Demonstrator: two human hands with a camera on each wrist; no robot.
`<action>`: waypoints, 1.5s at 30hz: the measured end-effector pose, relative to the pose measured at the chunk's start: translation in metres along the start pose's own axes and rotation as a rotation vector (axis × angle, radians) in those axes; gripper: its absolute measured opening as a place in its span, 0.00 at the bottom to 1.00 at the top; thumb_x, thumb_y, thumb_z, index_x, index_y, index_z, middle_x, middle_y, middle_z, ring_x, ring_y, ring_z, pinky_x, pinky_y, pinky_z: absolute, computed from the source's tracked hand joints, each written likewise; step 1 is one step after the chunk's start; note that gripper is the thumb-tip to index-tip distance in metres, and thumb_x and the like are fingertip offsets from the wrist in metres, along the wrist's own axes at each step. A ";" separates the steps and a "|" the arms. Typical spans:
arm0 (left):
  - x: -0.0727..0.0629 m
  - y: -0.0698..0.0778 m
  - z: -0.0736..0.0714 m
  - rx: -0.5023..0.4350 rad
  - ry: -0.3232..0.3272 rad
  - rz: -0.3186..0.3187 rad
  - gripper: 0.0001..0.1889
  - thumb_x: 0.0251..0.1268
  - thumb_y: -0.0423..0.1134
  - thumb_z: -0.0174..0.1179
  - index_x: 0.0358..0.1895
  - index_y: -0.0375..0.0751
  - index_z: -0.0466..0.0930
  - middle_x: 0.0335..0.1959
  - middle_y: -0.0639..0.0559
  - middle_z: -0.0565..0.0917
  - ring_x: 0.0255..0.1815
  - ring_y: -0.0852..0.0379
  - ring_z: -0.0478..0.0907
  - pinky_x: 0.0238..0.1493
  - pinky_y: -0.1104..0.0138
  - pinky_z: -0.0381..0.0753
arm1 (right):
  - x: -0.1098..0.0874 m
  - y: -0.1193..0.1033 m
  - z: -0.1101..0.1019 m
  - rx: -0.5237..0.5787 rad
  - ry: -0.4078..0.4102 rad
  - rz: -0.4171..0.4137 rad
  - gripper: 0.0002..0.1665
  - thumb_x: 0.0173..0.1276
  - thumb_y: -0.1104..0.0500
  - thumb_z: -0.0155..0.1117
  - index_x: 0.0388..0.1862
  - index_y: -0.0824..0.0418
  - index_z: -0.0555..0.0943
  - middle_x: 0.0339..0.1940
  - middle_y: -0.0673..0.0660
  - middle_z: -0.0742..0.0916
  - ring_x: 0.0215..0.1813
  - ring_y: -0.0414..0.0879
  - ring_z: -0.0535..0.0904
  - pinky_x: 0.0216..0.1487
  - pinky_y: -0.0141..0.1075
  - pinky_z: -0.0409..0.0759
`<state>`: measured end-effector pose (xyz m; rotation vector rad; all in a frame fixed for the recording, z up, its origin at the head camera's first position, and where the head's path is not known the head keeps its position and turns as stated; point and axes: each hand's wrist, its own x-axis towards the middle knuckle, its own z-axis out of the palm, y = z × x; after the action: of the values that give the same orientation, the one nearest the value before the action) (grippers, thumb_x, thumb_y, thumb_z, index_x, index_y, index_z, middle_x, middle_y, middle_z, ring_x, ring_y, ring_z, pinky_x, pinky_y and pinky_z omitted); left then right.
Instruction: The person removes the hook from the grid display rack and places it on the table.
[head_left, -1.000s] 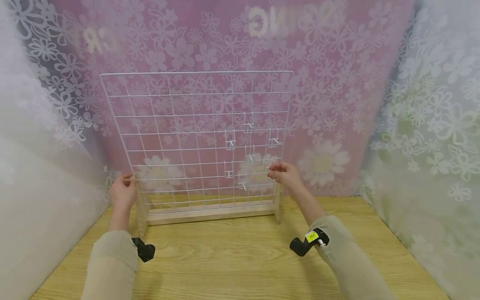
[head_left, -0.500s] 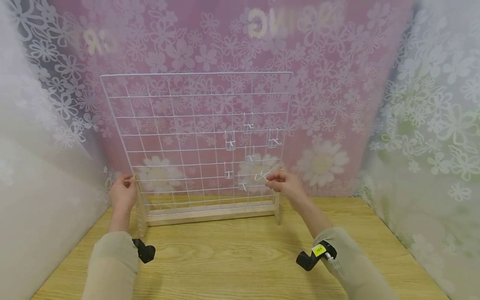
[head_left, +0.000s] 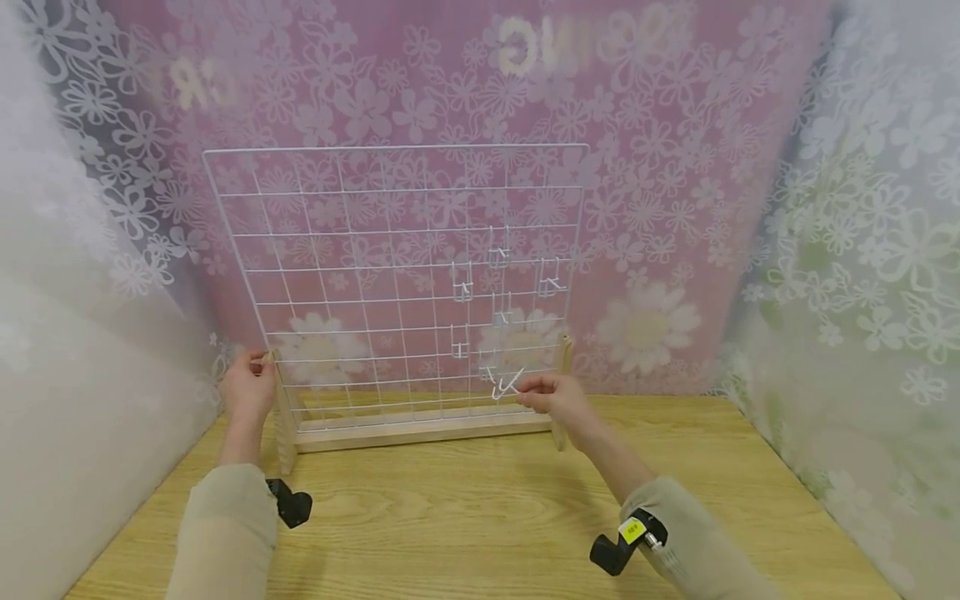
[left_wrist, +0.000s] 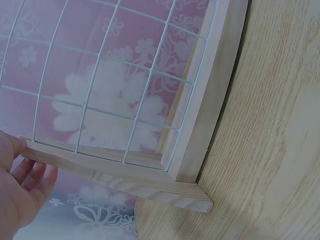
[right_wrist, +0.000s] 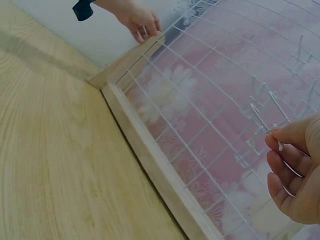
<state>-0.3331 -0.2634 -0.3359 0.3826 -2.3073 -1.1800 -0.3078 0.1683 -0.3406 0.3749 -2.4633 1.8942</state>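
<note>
A white wire grid panel [head_left: 382,283] stands upright in a wooden stand [head_left: 420,429]. My right hand [head_left: 558,404] pinches a white wire hook [head_left: 507,385] between thumb and fingertips, in front of the panel's lower right part. Its two prongs point toward the grid in the right wrist view, where the hook [right_wrist: 261,119] shows larger. At the panel's left side my left hand [head_left: 249,383] grips the upper end of the stand's side post [left_wrist: 95,172], thumb on one face and fingers on the other. Several similar hooks [head_left: 549,279] hang on the grid's right half.
The stand rests on a wood-grain table [head_left: 420,517]. Behind it hangs a pink flowered curtain [head_left: 660,250], and pale flowered sheets [head_left: 862,333] close off the sides. A black camera [head_left: 628,542] is strapped to the right wrist.
My right hand has drawn a hook off the grid's lower right and carried it down and to the left. My left hand keeps its hold on the post.
</note>
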 end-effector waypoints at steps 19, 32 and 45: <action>0.001 0.002 0.002 -0.012 0.026 0.010 0.19 0.70 0.38 0.43 0.58 0.29 0.68 0.46 0.32 0.74 0.46 0.37 0.70 0.45 0.51 0.70 | -0.008 0.036 0.044 -0.078 -0.162 -0.016 0.11 0.59 0.66 0.64 0.39 0.73 0.79 0.28 0.52 0.81 0.31 0.41 0.73 0.35 0.34 0.72; 0.000 0.002 0.002 -0.015 0.019 0.004 0.19 0.71 0.38 0.42 0.58 0.29 0.68 0.46 0.32 0.74 0.46 0.37 0.71 0.42 0.52 0.70 | -0.014 0.064 0.076 -0.194 -0.205 0.008 0.04 0.57 0.67 0.66 0.32 0.67 0.82 0.28 0.51 0.83 0.31 0.41 0.73 0.33 0.36 0.75; 0.000 0.001 0.002 -0.014 0.012 -0.001 0.19 0.71 0.38 0.42 0.59 0.29 0.68 0.47 0.31 0.74 0.47 0.37 0.71 0.45 0.51 0.70 | -0.020 0.076 0.097 -0.186 -0.261 -0.019 0.04 0.54 0.69 0.67 0.30 0.68 0.83 0.28 0.51 0.83 0.29 0.40 0.71 0.29 0.31 0.70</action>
<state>-0.3345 -0.2616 -0.3358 0.3850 -2.2874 -1.1906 -0.2902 0.0974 -0.4418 0.6741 -2.7575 1.6851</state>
